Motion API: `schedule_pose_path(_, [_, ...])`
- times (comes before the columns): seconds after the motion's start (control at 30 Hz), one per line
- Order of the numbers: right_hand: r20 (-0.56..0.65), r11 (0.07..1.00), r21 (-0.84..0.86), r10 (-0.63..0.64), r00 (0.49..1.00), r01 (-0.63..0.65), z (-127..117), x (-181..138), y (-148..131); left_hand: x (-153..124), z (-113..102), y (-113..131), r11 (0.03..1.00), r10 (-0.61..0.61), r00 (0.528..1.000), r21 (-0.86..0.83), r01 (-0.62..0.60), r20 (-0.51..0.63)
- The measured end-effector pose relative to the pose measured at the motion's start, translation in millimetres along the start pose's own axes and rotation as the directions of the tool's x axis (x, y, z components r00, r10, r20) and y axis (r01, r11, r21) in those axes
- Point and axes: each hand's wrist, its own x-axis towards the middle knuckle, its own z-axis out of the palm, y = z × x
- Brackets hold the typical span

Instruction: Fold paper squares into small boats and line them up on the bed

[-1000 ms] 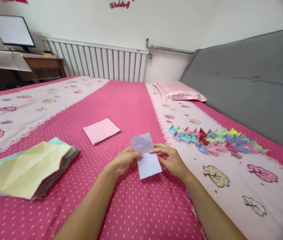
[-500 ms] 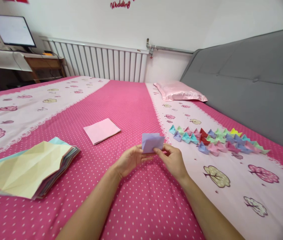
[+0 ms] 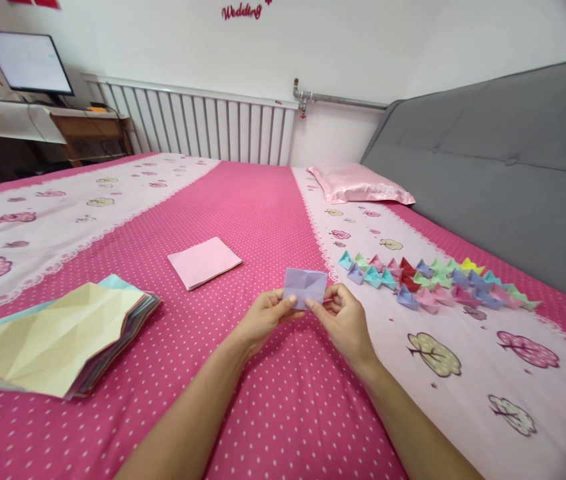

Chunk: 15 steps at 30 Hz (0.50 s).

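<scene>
A folded lilac paper [image 3: 305, 285] is held a little above the pink dotted bedspread [image 3: 263, 213]. My left hand [image 3: 263, 317] pinches its near left edge and my right hand [image 3: 345, 321] pinches its near right edge, fingers closed on it. A folded pink sheet [image 3: 204, 261] lies on the bed just beyond my left hand. To the right, several small folded paper boats [image 3: 433, 279] in mixed colours lie in rows. A stack of creased coloured sheets [image 3: 57, 337], cream on top, rests at the left.
A pink satin pillow [image 3: 360, 183] lies at the far right of the bed beside a grey padded headboard [image 3: 503, 167]. A white radiator [image 3: 197, 123] runs along the far wall. A desk with a monitor [image 3: 27, 63] stands at the far left.
The long lilac strip has been folded in half, its near part brought up, and is now a small rectangle pinched between both hands, lifted slightly off the bed.
</scene>
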Motion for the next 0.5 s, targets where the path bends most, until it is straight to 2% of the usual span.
schedule_pose_path(0.07, [-0.058, 0.998, 0.056, 0.008, 0.998, -0.005, 0.2, 0.8, 0.2, 0.0, -0.6, 0.3, 1.0, 0.001, 1.0, 0.0, -0.001, -0.013])
schedule_pose_path(0.17, [-0.064, 0.991, 0.132, 0.039, 0.997, -0.03, -0.6, 2.3, 0.3, -1.5, 0.2, 2.0, 0.999, -0.012, 1.0, 0.033, 0.012, 0.003])
schedule_pose_path(0.3, [0.04, 0.95, 0.271, 0.15, 0.988, -0.155, -1.8, 2.4, -0.7, -5.7, 2.7, 5.0, 0.991, -0.097, 0.992, 0.099, 0.089, 0.081])
schedule_pose_path(0.4, [0.14, 0.901, 0.333, 0.243, 0.96, -0.277, -3.6, 1.6, -2.4, -8.2, 3.5, 6.3, 0.982, -0.139, 0.982, 0.142, 0.121, 0.127])
schedule_pose_path(0.5, [0.162, 0.88, 0.343, 0.288, 0.944, -0.328, -6.0, 2.3, -2.8, -8.8, 3.3, 7.3, 0.976, -0.146, 0.982, 0.18, 0.123, 0.121])
